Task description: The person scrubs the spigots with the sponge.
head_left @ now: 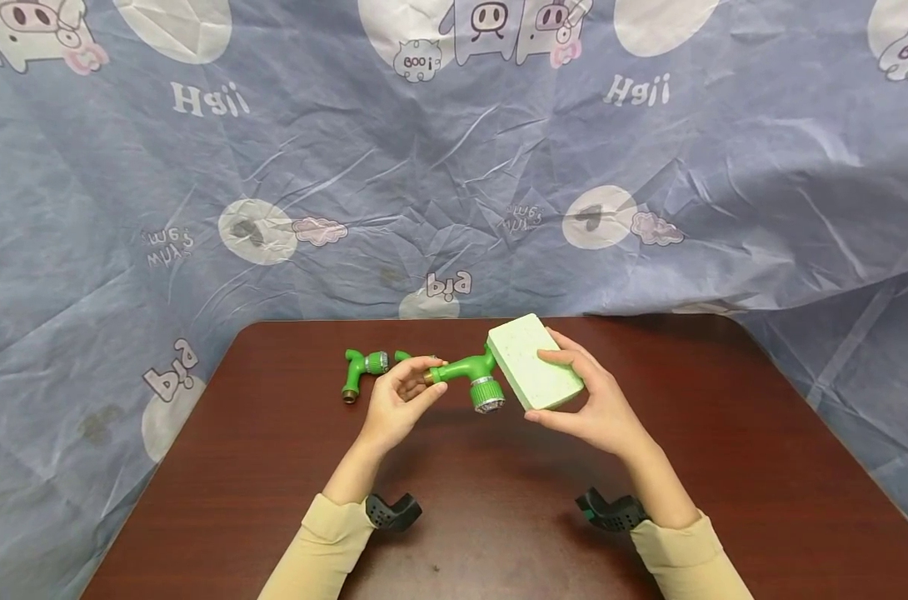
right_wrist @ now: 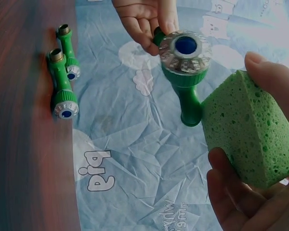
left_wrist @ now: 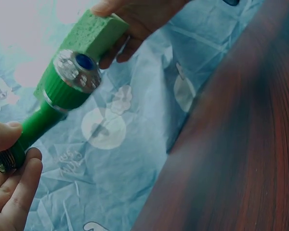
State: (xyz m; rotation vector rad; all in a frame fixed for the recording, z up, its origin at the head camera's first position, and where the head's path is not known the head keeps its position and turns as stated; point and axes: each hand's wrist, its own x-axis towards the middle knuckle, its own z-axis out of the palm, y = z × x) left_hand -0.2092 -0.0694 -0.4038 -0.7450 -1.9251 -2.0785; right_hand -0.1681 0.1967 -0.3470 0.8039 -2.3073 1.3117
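Observation:
My left hand (head_left: 396,406) pinches a green tap (head_left: 469,367) by its threaded brass end, between thumb and fingers, above the table. The tap's ribbed collar and silver spout with a blue centre face down in the head view. My right hand (head_left: 602,408) grips a pale green sponge (head_left: 535,364) by its sides. In the right wrist view the sponge (right_wrist: 250,130) shows a porous face, its edge right at the tap's rounded end. The left wrist view shows the tap (left_wrist: 43,120) overlapping the sponge (left_wrist: 96,36).
Two more green taps lie on the dark wooden table (head_left: 274,483): one green tap (head_left: 360,371) at the back left, another green tap (head_left: 401,356) partly hidden behind my left hand. A blue-grey printed cloth (head_left: 394,200) hangs behind the table's far edge.

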